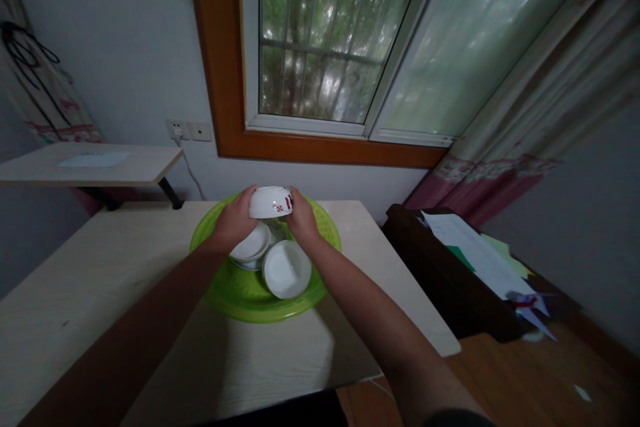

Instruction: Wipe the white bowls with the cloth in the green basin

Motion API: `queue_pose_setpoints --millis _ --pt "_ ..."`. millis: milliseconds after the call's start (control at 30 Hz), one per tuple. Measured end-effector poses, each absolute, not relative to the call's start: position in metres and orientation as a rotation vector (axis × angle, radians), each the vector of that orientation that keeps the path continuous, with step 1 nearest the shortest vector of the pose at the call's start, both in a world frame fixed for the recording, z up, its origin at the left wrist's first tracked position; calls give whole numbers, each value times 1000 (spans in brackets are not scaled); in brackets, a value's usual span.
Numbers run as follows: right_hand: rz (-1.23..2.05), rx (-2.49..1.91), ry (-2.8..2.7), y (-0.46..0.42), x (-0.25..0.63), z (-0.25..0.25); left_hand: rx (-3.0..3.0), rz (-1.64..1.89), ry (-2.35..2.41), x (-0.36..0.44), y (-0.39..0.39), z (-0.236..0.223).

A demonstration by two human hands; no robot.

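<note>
A white bowl with a red pattern [270,202] is held up between my two hands, above the far part of a green plastic basin [240,310]. My left hand [236,217] grips its left side, and my right hand [302,215] grips its right side. Below, inside the basin, a plain-looking white bowl [287,269] sits toward the front right. Another white bowl [253,243] lies to its left, partly covered by my left hand and wrist. More dishware shows between and under them, too hidden to make out.
The basin stands on a pale wooden table [125,260]. A raised shelf [135,167] with a paper sheet is at the back left. Behind is a window [320,47] with an orange-brown frame. Right of the table, a dark brown piece of furniture [450,280] carries papers.
</note>
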State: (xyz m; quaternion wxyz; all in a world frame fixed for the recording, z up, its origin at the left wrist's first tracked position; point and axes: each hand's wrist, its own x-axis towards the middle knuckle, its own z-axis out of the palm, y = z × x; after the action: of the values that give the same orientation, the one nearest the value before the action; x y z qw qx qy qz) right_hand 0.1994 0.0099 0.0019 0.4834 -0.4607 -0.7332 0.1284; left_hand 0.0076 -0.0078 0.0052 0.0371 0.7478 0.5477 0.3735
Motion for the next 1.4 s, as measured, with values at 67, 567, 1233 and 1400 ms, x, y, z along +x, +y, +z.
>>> queue_pose_setpoints --millis 67,567,1233,1400 --pt "240 -1145 -1807 11 199 0 2300 1111 1712 10 -10 5" --pt "35 -889 -2017 4 192 2 2130 1269 1781 -4 -2 3" --pt "118 -1058 -1965 14 202 3 2140 1370 1661 -8 -3 5" --pt "142 -1040 -1983 18 202 0 2140 1378 1610 -8 -3 3"
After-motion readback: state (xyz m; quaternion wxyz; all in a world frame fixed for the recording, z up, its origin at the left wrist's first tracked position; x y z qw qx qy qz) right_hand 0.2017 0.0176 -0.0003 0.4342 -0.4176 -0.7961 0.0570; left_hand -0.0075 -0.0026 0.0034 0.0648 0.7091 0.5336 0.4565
